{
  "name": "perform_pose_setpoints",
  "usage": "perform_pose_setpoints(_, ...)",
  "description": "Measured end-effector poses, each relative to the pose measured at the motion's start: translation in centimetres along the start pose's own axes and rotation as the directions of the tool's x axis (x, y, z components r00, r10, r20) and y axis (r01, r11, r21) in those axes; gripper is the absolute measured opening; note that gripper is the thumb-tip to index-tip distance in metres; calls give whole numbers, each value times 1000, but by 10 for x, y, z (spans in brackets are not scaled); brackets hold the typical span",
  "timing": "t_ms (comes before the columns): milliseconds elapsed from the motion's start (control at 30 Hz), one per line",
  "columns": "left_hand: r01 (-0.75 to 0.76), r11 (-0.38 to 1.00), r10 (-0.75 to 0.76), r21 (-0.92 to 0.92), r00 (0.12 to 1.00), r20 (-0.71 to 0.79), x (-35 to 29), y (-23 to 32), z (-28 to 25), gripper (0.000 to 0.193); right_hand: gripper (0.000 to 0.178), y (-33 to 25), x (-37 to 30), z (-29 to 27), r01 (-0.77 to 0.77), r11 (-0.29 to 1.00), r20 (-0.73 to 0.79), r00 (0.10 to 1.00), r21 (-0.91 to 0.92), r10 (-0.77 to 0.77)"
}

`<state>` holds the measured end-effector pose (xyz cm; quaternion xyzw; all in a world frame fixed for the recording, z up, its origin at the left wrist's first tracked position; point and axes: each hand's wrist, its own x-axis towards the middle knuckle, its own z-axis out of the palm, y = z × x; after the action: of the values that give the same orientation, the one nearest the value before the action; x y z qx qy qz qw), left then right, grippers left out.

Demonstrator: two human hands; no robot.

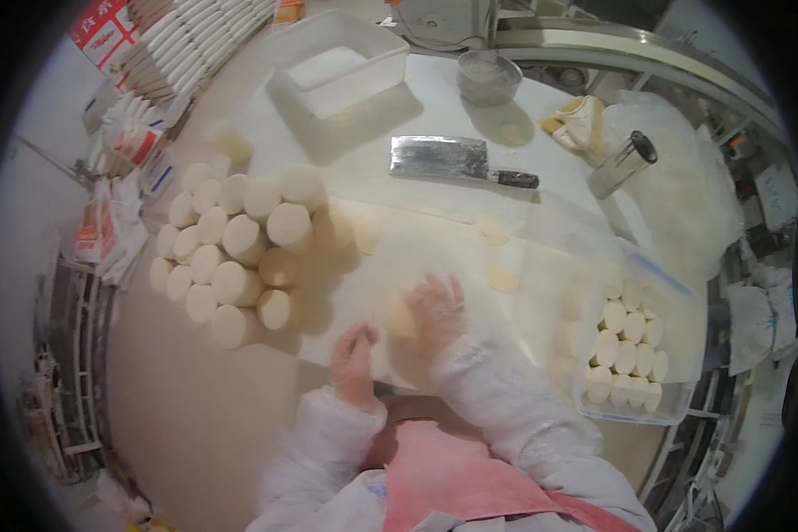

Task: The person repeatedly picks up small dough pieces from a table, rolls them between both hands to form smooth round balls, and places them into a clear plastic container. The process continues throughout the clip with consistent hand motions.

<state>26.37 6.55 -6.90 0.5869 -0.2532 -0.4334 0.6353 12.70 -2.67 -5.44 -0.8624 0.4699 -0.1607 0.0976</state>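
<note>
My left hand [355, 365] is closed at the near edge of the white work surface [434, 208], its fingers pressed together; I cannot make out whether they hold anything. Just right of it, my right hand [436, 312] is open, its fingers spread and smeared by motion. Beside its thumb is a blurred, pale yellow piece of dough [400, 316]; whether the hand touches it is unclear. Several thin dough rounds lie farther off, one dough round [503, 278] right of my right hand. To the left stand several pale, floury cylinders [236, 284], apparently dough, grouped tightly together.
A cleaver [439, 158] lies across the surface beyond my hands. At the back are a white bin [363, 89] and a metal bowl [488, 78]. A metal cylinder [623, 166] and a cloth [577, 123] sit at right. A clear box [637, 413] holds several pale rolls.
</note>
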Motion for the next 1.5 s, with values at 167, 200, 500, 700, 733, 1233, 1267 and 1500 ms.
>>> perform_pose_setpoints(167,-32,999,34,24,997,-73,-15,-14,-4,22,73,10,9,-1,-21,995,329,944,101,-14)
perform_pose_setpoints(200,-51,998,55,49,994,-92,-13,-16,-5,22,70,10,12,-1,-53,991,328,945,122,10)
perform_pose_setpoints(500,689,153,-16,-709,719,695,28,4,17,60,64,-44,13,-35,-249,542,22,920,802,390)
perform_pose_setpoints(700,698,94,153,-710,694,703,37,47,44,78,67,-61,-2,-102,-111,991,41,993,79,108)
perform_pose_setpoints(733,692,105,172,-714,695,698,38,54,50,79,68,-60,-3,-110,-146,982,46,989,121,142)
perform_pose_setpoints(1233,304,894,84,-330,609,789,-85,72,256,59,69,110,-168,-265,-92,55,36,768,994,640)
perform_pose_setpoints(1267,29,980,131,-196,645,753,-90,65,268,56,62,147,-190,-281,-96,-101,139,729,990,670)
perform_pose_setpoints(1500,-589,722,213,363,688,694,-103,11,294,61,41,383,-288,-281,-88,-296,309,240,951,920)
